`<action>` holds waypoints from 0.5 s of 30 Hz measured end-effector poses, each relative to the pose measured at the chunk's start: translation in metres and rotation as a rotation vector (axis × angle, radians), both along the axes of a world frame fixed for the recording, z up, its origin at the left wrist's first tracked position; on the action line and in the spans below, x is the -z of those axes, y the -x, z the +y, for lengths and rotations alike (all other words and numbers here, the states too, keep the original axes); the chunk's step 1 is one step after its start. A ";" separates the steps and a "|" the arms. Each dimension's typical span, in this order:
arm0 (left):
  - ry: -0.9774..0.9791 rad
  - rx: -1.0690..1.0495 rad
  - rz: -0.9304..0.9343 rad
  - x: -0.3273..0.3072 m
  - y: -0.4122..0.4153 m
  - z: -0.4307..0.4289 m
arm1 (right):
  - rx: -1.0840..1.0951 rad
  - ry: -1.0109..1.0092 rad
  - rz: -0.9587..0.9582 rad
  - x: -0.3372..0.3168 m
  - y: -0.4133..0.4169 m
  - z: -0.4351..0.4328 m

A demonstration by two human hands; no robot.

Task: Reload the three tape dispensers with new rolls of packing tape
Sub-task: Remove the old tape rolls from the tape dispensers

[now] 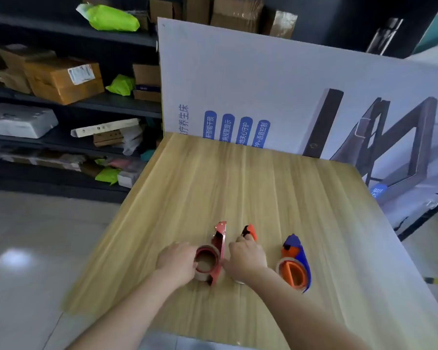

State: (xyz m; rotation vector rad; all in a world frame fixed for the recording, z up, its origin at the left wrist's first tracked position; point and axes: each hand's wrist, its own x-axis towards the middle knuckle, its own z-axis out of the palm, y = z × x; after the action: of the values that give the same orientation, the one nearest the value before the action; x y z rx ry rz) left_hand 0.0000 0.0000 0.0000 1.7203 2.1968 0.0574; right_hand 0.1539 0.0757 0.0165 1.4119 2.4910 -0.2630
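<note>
Three tape dispensers lie in a row on the wooden table [238, 188]. The red metal dispenser [219, 245] is on the left, with a tape roll [207, 261] on its hub. My left hand [177, 262] grips that roll from the left. My right hand [247, 257] rests on the middle orange dispenser [249, 231] and touches the red one's frame; most of the orange dispenser is hidden under the hand. To the right, the blue and orange dispenser [295, 261] lies flat with a tape roll in it.
A large white printed board [276, 84] stands upright along the table's far edge. Dark shelves [61, 102] with cardboard boxes and green bags fill the left background. Grey tiled floor [36, 248] lies left of the table.
</note>
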 end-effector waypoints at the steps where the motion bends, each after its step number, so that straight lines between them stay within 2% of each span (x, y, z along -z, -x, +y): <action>1: 0.034 -0.017 -0.012 0.007 0.000 0.005 | -0.017 0.009 -0.023 0.006 0.003 0.006; 8: 0.139 -0.152 -0.128 0.057 0.002 0.036 | -0.038 0.042 -0.013 0.042 0.010 0.037; 12: 0.068 -0.280 -0.182 0.065 0.005 0.047 | -0.025 0.099 0.022 0.051 0.020 0.045; 15: -0.022 -0.378 -0.221 0.064 0.017 0.056 | 0.114 0.237 0.170 0.048 0.029 0.053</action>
State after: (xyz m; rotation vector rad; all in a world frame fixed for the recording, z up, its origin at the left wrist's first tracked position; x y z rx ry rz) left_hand -0.0166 0.0561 -0.0640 1.2201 2.3234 0.3481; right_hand 0.1249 0.1286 -0.0319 1.4875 2.4121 -0.7046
